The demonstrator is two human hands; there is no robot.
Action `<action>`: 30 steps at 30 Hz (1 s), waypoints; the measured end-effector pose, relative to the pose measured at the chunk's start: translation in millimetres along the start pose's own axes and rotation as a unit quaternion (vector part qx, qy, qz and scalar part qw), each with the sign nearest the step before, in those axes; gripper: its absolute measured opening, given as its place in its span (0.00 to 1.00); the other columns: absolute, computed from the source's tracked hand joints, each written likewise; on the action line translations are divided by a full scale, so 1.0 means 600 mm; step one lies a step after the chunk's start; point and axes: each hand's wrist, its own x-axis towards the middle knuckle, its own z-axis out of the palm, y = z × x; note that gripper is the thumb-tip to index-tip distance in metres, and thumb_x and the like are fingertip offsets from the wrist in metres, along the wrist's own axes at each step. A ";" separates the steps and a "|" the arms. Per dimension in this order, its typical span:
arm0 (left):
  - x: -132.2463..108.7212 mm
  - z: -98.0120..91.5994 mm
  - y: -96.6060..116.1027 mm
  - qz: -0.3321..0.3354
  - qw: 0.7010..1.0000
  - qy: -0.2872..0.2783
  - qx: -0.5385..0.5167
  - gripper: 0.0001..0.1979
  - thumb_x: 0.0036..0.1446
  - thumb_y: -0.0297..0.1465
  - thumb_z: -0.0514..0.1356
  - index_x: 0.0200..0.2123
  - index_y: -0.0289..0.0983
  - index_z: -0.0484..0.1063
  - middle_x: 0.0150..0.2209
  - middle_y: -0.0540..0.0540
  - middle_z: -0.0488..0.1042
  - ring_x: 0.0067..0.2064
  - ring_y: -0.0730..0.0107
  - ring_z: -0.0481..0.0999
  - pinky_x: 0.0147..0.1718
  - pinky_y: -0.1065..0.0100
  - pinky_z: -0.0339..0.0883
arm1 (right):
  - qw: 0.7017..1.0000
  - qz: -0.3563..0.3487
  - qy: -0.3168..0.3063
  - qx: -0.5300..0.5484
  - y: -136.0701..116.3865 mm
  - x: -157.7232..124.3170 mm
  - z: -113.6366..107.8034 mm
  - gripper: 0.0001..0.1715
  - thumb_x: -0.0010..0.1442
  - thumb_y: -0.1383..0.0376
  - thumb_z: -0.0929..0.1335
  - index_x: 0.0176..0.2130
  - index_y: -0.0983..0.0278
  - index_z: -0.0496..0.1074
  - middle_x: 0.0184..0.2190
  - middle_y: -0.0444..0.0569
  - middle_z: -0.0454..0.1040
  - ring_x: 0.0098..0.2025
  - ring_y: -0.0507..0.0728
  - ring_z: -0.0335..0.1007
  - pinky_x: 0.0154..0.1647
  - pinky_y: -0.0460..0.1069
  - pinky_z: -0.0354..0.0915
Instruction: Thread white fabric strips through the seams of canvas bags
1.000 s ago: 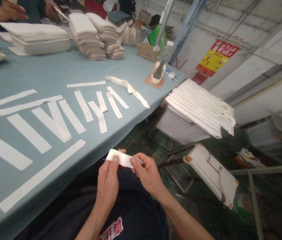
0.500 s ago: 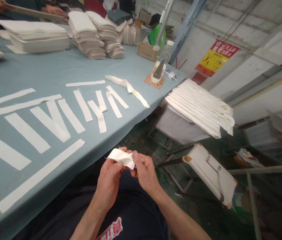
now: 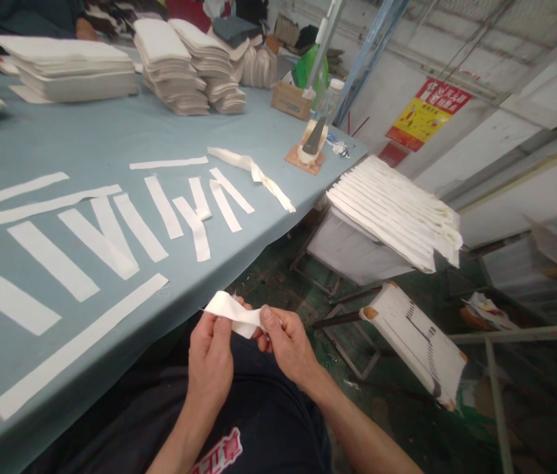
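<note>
A short white fabric strip (image 3: pixel 232 312) is stretched between my two hands, just off the table's front edge and above my lap. My left hand (image 3: pixel 212 359) pinches its left part with the thumb on top. At the other end my right hand (image 3: pixel 286 339) grips it between thumb and curled fingers. The strip bends and twists a little in the middle. On the blue-covered table (image 3: pixel 170 135) lie several loose white strips (image 3: pixel 81 342), some crossing one another. A longer twisted strip (image 3: pixel 253 172) rests near the right edge.
Stacks of white sheets (image 3: pixel 174 69) stand at the back, near a cardboard box (image 3: pixel 291 100) and a brush-like tool (image 3: pixel 312 145) on a small board. Right of the table are a rack of folded white cloth (image 3: pixel 392 210) and a stool (image 3: pixel 417 339). Another person's hand (image 3: pixel 85 29) shows at the back left.
My left hand has shifted slightly left along the strip, and more of the strip shows between my hands. The person at the back left has moved their hands; the long flat piece is gone from view.
</note>
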 end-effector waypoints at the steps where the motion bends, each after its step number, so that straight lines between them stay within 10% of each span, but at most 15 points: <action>1: -0.001 -0.005 0.003 0.022 0.999 0.015 0.027 0.16 0.56 0.46 0.69 0.36 0.39 0.81 0.31 0.48 0.79 0.35 0.60 0.74 0.38 0.63 0.66 | 1.000 -0.012 0.003 -0.024 -0.004 0.000 -0.006 0.45 0.72 0.31 0.60 0.27 0.64 0.75 0.19 0.45 0.70 0.22 0.51 0.63 0.27 0.48 0.58; 5: -0.004 -0.016 0.015 0.086 0.990 0.043 0.103 0.12 0.58 0.43 0.66 0.29 0.42 0.75 0.26 0.51 0.73 0.31 0.61 0.69 0.34 0.63 0.61 | 0.992 -0.058 0.029 -0.106 -0.027 0.004 -0.031 0.42 0.75 0.36 0.60 0.25 0.62 0.73 0.21 0.45 0.72 0.24 0.52 0.64 0.31 0.49 0.58; 14: -0.018 -0.032 0.018 0.108 0.976 -0.068 0.175 0.14 0.64 0.44 0.62 0.35 0.41 0.80 0.27 0.49 0.75 0.29 0.61 0.71 0.30 0.66 0.62 | 0.991 -0.049 0.089 0.092 -0.062 0.039 -0.055 0.32 0.69 0.40 0.68 0.27 0.61 0.71 0.21 0.42 0.68 0.22 0.50 0.61 0.25 0.47 0.60; 19: -0.025 -0.055 0.016 0.062 0.970 -0.142 0.187 0.19 0.67 0.48 0.61 0.38 0.40 0.83 0.30 0.46 0.78 0.33 0.59 0.75 0.35 0.65 0.68 | 0.968 -0.068 0.144 0.196 -0.092 0.073 -0.035 0.22 0.63 0.46 0.72 0.35 0.63 0.81 0.39 0.53 0.85 0.36 0.56 0.77 0.30 0.48 0.71; 24: -0.027 -0.073 -0.005 -0.059 0.984 -0.148 0.076 0.23 0.61 0.51 0.66 0.44 0.39 0.87 0.41 0.41 0.87 0.42 0.51 0.83 0.45 0.61 0.74 | 0.926 -0.043 0.189 0.325 -0.122 0.114 -0.016 0.24 0.63 0.47 0.72 0.26 0.58 0.64 0.27 0.46 0.78 0.38 0.58 0.81 0.44 0.52 0.78; 30: -0.034 -0.094 -0.011 -0.057 0.987 -0.135 0.069 0.15 0.57 0.41 0.63 0.26 0.40 0.85 0.28 0.43 0.84 0.34 0.54 0.80 0.40 0.62 0.71 | 0.893 0.023 0.224 0.390 -0.141 0.149 -0.015 0.23 0.71 0.52 0.69 0.31 0.58 0.57 0.19 0.32 0.58 0.17 0.46 0.53 0.22 0.42 0.61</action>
